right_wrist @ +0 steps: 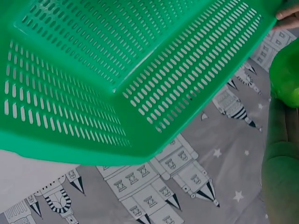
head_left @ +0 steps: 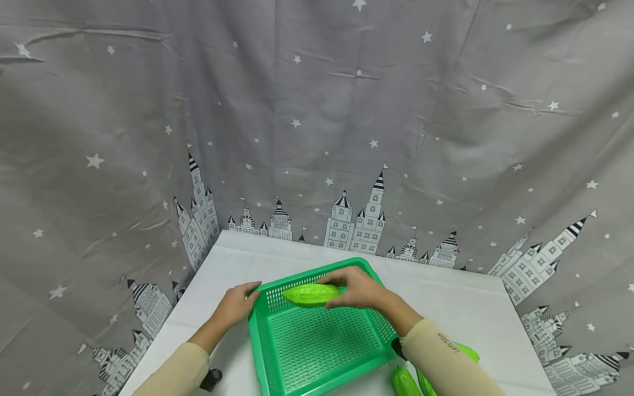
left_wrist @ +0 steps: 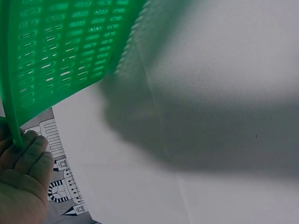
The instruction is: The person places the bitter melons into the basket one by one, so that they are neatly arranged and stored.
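A green plastic basket [head_left: 322, 341] with slotted walls sits on the white table, its floor bare in the head view. My left hand [head_left: 238, 304] grips the basket's rim at its far left corner. In the left wrist view, the fingers of the left hand [left_wrist: 25, 172] curl against that rim from outside. Over the far part of the basket, my right hand [head_left: 355, 287] pinches a glossy, bright green gourd-like vegetable [head_left: 308, 295] by its right end. Its pointed tip faces left. Part of this vegetable [right_wrist: 287, 77] shows at the right edge of the right wrist view.
More green vegetables [head_left: 405, 381] lie right of the basket at the near edge, partly hidden by my right sleeve [head_left: 446, 357]. The white tabletop [head_left: 446, 291] extends around the basket. A grey curtain [head_left: 317, 110] with stars and castles hangs behind and at both sides.
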Demonstrator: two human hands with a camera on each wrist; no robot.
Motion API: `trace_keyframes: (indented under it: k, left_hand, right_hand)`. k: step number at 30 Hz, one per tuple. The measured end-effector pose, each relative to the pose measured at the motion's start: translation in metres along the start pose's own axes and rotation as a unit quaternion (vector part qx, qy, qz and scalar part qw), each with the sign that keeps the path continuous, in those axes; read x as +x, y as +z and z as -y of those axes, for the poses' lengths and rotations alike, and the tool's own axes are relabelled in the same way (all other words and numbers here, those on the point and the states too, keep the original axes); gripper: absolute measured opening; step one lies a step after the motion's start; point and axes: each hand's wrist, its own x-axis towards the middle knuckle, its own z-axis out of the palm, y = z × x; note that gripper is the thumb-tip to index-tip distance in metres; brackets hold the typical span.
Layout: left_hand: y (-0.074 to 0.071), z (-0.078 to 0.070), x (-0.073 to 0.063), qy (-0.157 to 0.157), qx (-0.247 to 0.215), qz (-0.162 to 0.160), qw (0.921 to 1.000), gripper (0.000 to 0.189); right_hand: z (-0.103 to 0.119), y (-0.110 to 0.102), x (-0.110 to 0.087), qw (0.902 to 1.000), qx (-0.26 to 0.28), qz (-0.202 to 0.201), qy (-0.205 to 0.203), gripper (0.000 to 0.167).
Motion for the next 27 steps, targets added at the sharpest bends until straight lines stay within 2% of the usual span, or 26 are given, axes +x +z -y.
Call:
trace_keyframes:
  k: [8, 18, 27]
  left_hand:
    - [-0.001, 0.004, 0.0, 0.017, -0.004, -0.006, 0.9998, 0.037]
    - [0.0, 0.006, -0.001, -0.006, -0.012, -0.01, 0.9999, 0.038]
    - [0.001, 0.003, -0.002, -0.008, -0.013, -0.015, 0.9998, 0.037]
  right_hand:
    - [-0.004, 0.017, 0.016, 0.9985, -0.018, 0.05, -0.014, 0.048]
    - [-0.008, 0.048, 0.046, 0.9959, -0.05, 0.07, -0.025, 0.047]
    - [-0.019, 0.06, 0.065, 0.9958, -0.048, 0.077, -0.015, 0.047]
